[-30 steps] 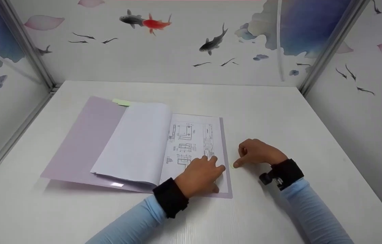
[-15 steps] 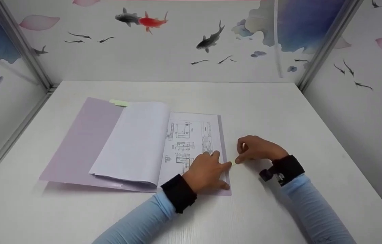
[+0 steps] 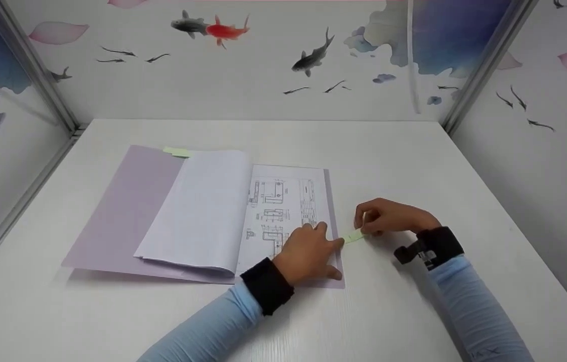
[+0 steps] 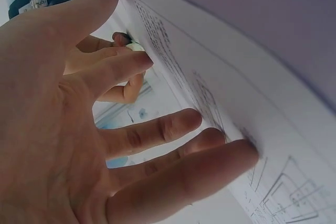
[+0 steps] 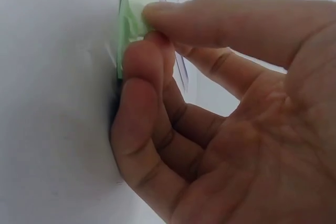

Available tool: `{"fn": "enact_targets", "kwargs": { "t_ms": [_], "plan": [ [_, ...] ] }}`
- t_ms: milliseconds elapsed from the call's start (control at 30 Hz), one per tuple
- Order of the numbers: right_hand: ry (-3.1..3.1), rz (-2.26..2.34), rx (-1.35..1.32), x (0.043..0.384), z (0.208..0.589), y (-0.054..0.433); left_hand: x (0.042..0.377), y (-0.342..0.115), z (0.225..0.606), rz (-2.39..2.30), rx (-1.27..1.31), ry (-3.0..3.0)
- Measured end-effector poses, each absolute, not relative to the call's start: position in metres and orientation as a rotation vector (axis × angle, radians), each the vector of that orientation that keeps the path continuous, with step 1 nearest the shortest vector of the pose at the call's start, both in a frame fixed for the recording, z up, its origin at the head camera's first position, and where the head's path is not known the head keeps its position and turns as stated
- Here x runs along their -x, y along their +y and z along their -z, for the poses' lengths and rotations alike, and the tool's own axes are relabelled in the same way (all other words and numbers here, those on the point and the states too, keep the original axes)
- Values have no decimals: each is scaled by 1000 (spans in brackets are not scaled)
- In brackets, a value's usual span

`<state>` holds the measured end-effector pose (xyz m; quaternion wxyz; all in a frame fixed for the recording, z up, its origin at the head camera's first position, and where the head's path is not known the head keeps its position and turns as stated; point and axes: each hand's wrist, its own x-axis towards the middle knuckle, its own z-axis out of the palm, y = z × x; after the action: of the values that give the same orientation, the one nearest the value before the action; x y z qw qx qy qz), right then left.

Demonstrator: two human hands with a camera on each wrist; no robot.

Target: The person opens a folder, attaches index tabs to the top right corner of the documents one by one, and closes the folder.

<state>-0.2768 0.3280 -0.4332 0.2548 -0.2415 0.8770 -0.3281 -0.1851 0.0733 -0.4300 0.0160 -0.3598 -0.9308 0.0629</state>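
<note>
A light purple folder (image 3: 107, 216) lies spread on the table, with white sheets turned over to its left. On the right is a printed page (image 3: 293, 188) of technical drawings. My left hand (image 3: 308, 251) presses on that page with spread fingers, the index fingertip at the near end of a pale green sticky strip (image 3: 353, 236) by the folder's right edge. To the right, my right hand (image 3: 394, 216) pinches the strip's other end between thumb and finger. In the right wrist view, the green strip (image 5: 132, 17) runs up from the pinch, close to the tabletop.
Another pale green strip (image 3: 177, 151) sticks out at the top of the turned sheets (image 3: 197, 211). The white table (image 3: 389, 311) is enclosed by panels printed with fish (image 3: 312, 56) and petals. Both wrists wear black straps.
My left hand has slid right, its index finger reaching the strip. My right hand has moved slightly up and right, and more of the green strip now shows between the hands.
</note>
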Motion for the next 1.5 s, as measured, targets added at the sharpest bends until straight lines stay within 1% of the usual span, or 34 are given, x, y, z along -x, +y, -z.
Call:
{"fn": "enact_targets", "kwargs": {
  "t_ms": [267, 500, 733, 967, 1233, 1500],
  "plan": [
    [2493, 783, 515, 274, 436, 323, 183, 75, 432, -259, 1112, -2885],
    [2545, 758, 594, 275, 430, 319, 184, 76, 431, -277, 1082, -2878],
    [2574, 768, 561, 276, 432, 324, 184, 77, 432, -278, 1081, -2885],
    [2551, 772, 590, 277, 432, 321, 187, 75, 432, -160, 1088, -2914],
    [2547, 765, 615, 277, 432, 319, 187, 76, 430, -166, 1117, -2917],
    [2530, 751, 581, 278, 434, 319, 186, 75, 429, -187, 1120, -2923]
  ]
}}
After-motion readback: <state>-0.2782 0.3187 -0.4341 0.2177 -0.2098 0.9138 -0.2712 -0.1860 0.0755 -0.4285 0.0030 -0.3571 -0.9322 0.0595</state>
